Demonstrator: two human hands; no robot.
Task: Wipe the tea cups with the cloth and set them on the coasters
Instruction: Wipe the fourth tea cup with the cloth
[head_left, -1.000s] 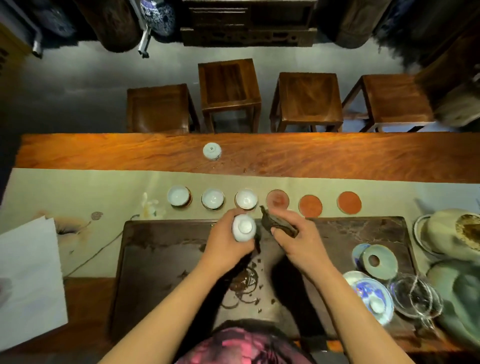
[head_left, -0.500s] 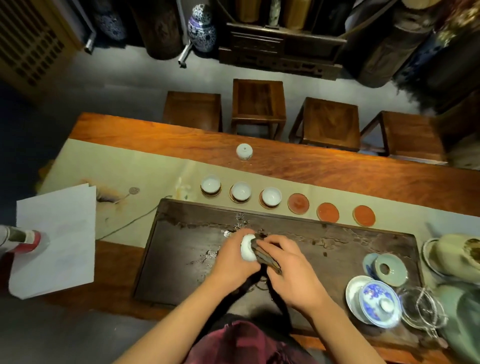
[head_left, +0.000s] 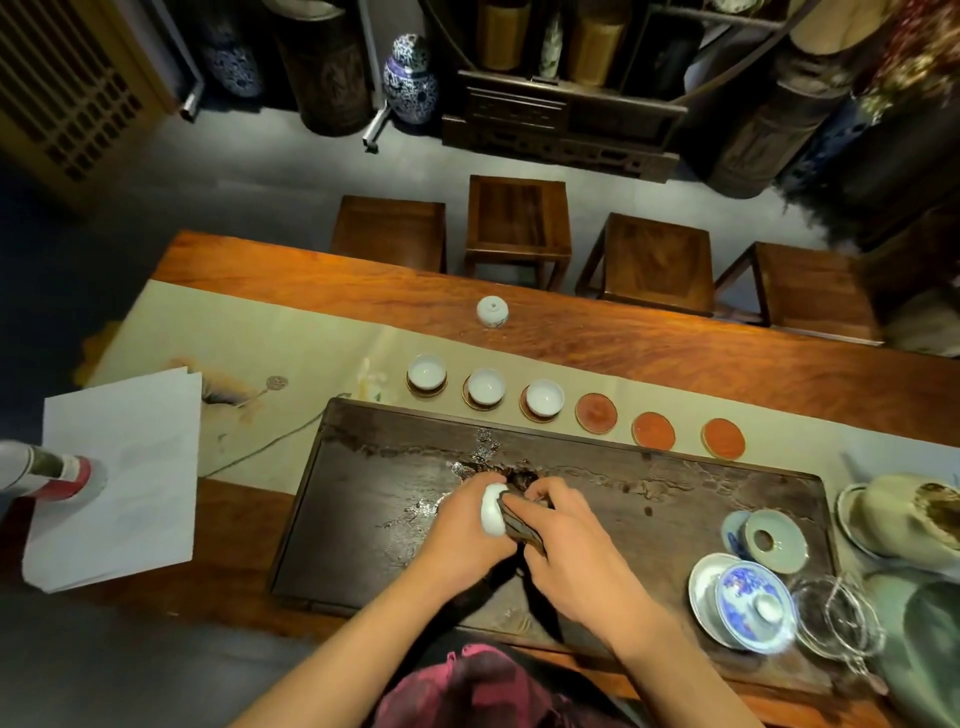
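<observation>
- Left hand (head_left: 462, 530): wrapped round a white tea cup (head_left: 492, 509), held over the dark wooden tea tray (head_left: 363, 519).
- Right hand (head_left: 561, 540): pressing a dark cloth (head_left: 522, 526) against that cup.
- Three white cups (head_left: 485, 386) upright on coasters, in a row just beyond the tray's far edge.
- Three bare red coasters (head_left: 653, 430) carrying on the same row to the right.
- One white cup upside down (head_left: 492, 312) on the bare table wood, well apart from the row.
- Blue-and-white lidded bowl (head_left: 748, 605) on the tray's right end.
- White paper sheets (head_left: 119, 478) at the table's left.
- Four wooden stools (head_left: 517, 223) behind the table.
</observation>
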